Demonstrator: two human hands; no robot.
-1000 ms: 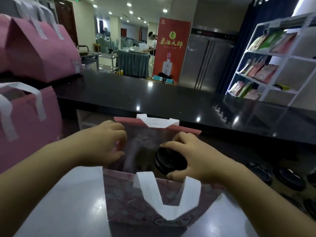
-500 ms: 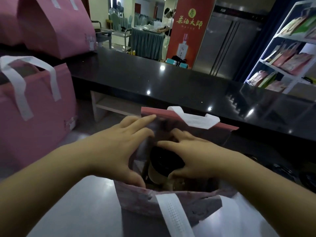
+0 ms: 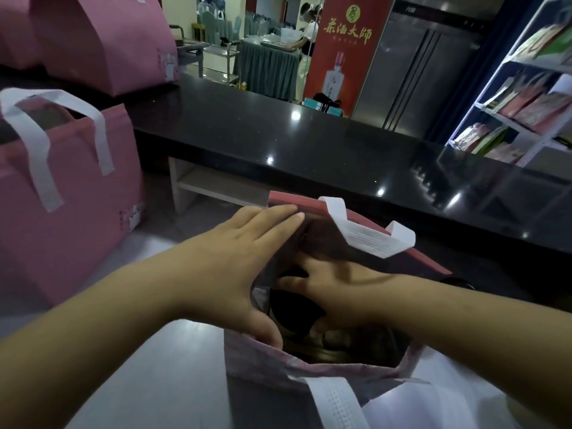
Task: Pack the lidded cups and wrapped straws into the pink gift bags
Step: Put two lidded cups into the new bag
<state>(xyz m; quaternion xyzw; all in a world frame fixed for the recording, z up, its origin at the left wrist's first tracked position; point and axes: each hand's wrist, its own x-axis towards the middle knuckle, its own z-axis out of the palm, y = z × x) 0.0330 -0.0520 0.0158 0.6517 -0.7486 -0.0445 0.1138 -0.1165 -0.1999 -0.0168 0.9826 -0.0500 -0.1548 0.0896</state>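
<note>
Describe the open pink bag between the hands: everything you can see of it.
The bag is pink, of soft, fabric-like material with a faint pattern on its near wall, and stands upright on the pale table, mouth open. Both straps are white: the far handle folded over the far rim, the near handle hanging down the front. The left hand spreads the mouth, fingers flat along the far rim, thumb on the near left edge. The right hand reaches inside, holding a black-lidded cup.

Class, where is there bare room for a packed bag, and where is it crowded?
Free: the pale tabletop between the large pink bag and the open gift bag; the black counter behind. Crowded: the gift bag's mouth, filled by the right hand holding the lidded cup, left hand spreading its rim.
</note>
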